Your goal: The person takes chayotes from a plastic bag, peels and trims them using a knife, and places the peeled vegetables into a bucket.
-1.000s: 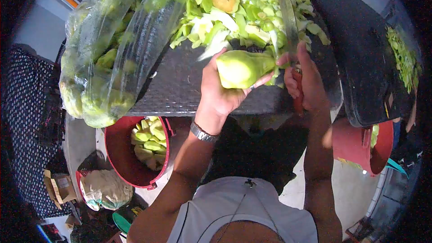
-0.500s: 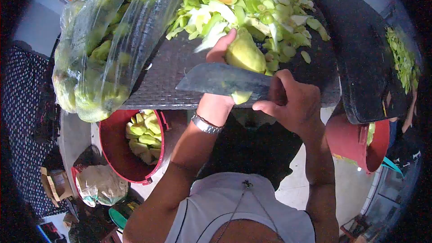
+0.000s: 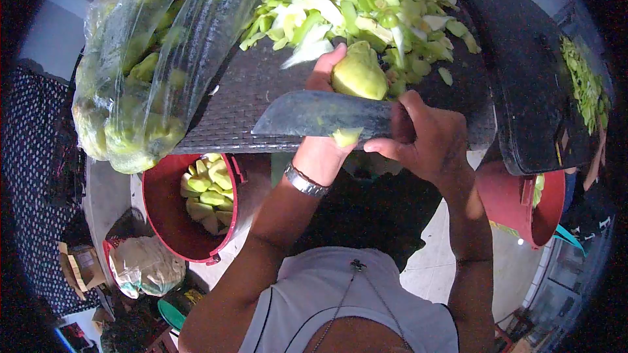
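Note:
My left hand [image 3: 322,73] is closed round a yellow-green, smooth fruit [image 3: 360,73], its thumb up along the side. I cannot tell the fruit's exact kind. My right hand [image 3: 435,132] grips the handle of a knife [image 3: 320,113] with a wide, dark blade. The blade lies flat across the lower part of the fruit and hides most of my left hand's fingers. A small pale slice [image 3: 347,136] shows at the blade's lower edge. Beyond the fruit, a heap of green and white peelings [image 3: 366,10] covers the dark woven tabletop [image 3: 252,101].
At left a clear plastic bag [image 3: 131,85] full of green fruit hangs over the table edge. Below stands a red bucket [image 3: 155,225] with cut pieces inside. Another red bucket [image 3: 507,202] and a black board or table [image 3: 533,91] are at right.
The fruit has tipped slightly in my left hand and shifted right. The knife stays across it, almost unmoved. My view has shifted a little.

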A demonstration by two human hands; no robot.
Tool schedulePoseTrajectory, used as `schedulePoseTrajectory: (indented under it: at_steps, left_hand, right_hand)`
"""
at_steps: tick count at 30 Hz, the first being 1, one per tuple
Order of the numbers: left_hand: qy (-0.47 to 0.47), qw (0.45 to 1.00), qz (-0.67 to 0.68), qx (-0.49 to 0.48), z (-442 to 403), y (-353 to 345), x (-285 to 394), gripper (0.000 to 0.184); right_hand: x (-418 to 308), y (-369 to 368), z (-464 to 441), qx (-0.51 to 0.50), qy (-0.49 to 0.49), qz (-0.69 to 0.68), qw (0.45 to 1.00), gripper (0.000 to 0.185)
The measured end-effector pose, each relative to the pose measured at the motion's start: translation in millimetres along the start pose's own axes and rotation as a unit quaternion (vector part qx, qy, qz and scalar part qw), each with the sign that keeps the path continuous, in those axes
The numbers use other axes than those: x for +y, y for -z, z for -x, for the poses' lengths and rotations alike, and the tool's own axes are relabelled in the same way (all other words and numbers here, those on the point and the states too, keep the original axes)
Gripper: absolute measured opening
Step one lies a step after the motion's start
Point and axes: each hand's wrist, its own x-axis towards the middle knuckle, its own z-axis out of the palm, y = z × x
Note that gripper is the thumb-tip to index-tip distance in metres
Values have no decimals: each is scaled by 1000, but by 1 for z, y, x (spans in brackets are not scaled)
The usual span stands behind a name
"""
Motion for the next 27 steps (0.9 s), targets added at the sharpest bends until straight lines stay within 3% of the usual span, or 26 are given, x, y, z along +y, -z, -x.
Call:
schedulePoseTrajectory:
  at_steps: [6, 7, 9, 10, 15, 17, 19, 24, 27]
  left_hand:
    - [-48, 998, -34, 9, 5, 1, 3, 49]
    - [-36, 999, -25, -2, 6, 4, 4, 51]
    - [-32, 990, -133, -33, 24, 0, 6, 52]
    - [-29, 989, -130, -70, 27, -3, 6, 52]
    - [-94, 991, -90, 22, 12, -5, 8, 47]
    - [-139, 989, -22, 52, 4, -1, 4, 41]
    - [-34, 997, -48, -55, 11, -4, 7, 46]
    - [-25, 995, -25, -93, 11, 1, 2, 46]
    - [-74, 997, 2, 36, 17, -8, -4, 45]
  right_hand:
    - [9, 3, -6, -72, -34, -43, 996, 57]
    - [18, 4, -10, -62, -97, -20, 993, 59]
    - [42, 5, -26, -36, -219, 27, 975, 67]
    - [51, 7, -28, -45, -227, -6, 973, 65]
    - [34, 13, -25, -42, -239, -88, 966, 56]
    - [4, 12, -15, -65, -181, -91, 977, 49]
    - [-4, 4, -6, -99, -119, -109, 982, 56]
    - [-5, -2, -5, -63, -53, -55, 995, 55]
    - [8, -2, -12, -53, -128, -9, 990, 58]
